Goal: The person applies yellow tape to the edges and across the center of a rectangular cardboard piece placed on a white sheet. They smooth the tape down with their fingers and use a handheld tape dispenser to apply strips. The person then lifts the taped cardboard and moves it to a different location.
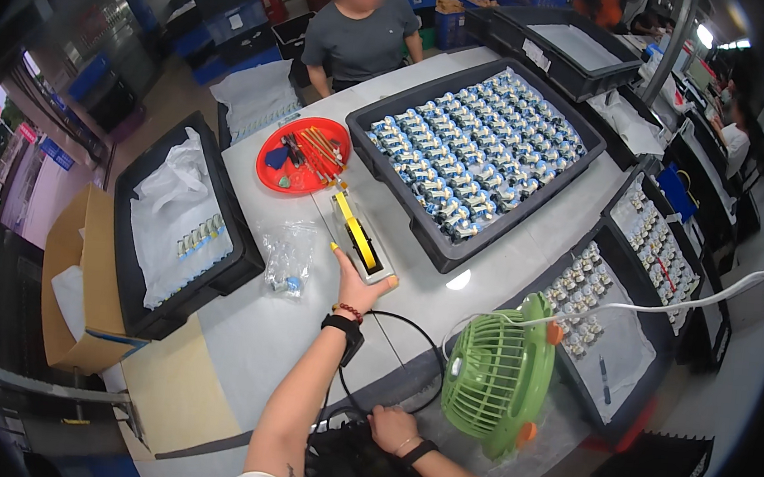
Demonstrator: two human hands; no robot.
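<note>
My left hand (359, 284) reaches forward over the table and grips the near end of a tape dispenser (382, 276) that carries a yellow roll of tape (357, 234). A yellow cover sits on one of its fingertips. Close to my body, my right hand (393, 428) is closed beside a black bag or cloth (362, 468) and a black cable (438, 371); what its fingers hold, if anything, is hidden. Left of the dispenser lies a clear plastic bag (286, 253) with small parts inside. Beyond it, a red round tray (271, 177) holds tools and small pieces.
A big black tray (442, 260) full of blue-and-white parts stands ahead right. At the left are a lined black tray (248, 268) and a cardboard box (87, 281). A green fan (488, 375) and trays of white parts (578, 283) stand right. A person (363, 41) is across the table.
</note>
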